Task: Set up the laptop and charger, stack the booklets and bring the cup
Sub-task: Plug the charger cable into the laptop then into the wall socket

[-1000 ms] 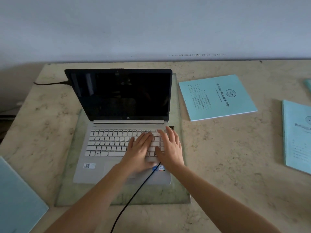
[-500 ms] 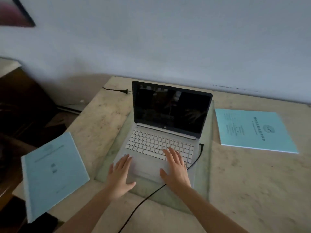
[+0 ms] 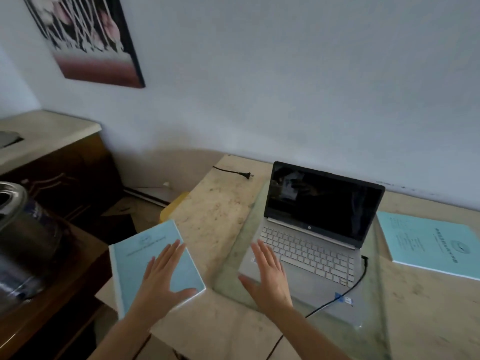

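A silver laptop (image 3: 314, 245) stands open with a dark screen on a glass slab (image 3: 233, 258) on the marble table (image 3: 215, 211). A black charger cable (image 3: 350, 284) runs from its right side toward me; the loose plug (image 3: 246, 175) lies at the table's back left. My left hand (image 3: 162, 276) is spread flat over a light blue booklet (image 3: 140, 258) at the table's left corner. My right hand (image 3: 267, 276) hovers open over the laptop's front left corner. A second blue booklet (image 3: 431, 242) lies right of the laptop. No cup is identifiable.
A dark wooden cabinet (image 3: 59, 172) with a pale top stands to the left. A shiny metal pot (image 3: 18, 229) sits on a wooden surface at the near left. A framed picture (image 3: 85, 40) hangs on the wall. A yellow object (image 3: 171, 206) lies below the table's left edge.
My view has swung left and up. Both hands left the keyboard; the left hand moved onto the blue booklet at the left corner, the right hand shifted to the laptop's front left corner.
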Demonstrator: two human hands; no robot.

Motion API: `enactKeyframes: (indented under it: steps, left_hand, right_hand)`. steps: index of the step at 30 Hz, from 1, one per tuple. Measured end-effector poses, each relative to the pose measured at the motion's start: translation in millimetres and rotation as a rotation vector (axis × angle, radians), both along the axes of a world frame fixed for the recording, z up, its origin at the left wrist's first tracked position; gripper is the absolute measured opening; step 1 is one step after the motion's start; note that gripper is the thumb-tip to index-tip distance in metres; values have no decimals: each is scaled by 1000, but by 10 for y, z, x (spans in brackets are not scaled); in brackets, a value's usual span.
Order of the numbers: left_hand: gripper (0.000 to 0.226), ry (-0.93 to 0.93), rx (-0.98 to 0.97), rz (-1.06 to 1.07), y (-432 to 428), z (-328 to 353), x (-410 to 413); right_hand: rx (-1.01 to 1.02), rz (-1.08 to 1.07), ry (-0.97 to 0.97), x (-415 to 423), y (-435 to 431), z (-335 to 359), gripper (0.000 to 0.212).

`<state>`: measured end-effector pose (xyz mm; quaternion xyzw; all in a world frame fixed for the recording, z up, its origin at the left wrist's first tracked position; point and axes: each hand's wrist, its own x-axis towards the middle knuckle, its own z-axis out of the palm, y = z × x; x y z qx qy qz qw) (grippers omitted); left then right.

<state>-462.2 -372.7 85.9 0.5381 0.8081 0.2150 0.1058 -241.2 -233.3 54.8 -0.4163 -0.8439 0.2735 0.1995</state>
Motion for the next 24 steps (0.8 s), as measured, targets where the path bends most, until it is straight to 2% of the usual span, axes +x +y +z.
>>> enactKeyframes:
  steps: [3,6,10,15,19,24]
  left_hand:
    - [109,-74,27,-5,-322,148,-442]
    - [104,-81,33,-39,-503,228,-763]
    - [110,-108,86,-34,-748,293,-1266]
    - [103,-102,130,15,-933,250,-1782]
    - [103,-105,119,26,-754,160,-2182]
    - [100,-99,56,-110,-149,125,-2664]
  right_hand:
    - [43,-71,76,-465,-246,276,79]
    - [14,-156,154,-829,-447,423,78]
    - [-22,-238,250,-1364,-715,470,76]
    - [-54,-191,181,-1861,-797,375,79]
    - [-50,-205,193,-2216,-559,259,81]
    - [-88,-329,242,-2614,-102,-14,82]
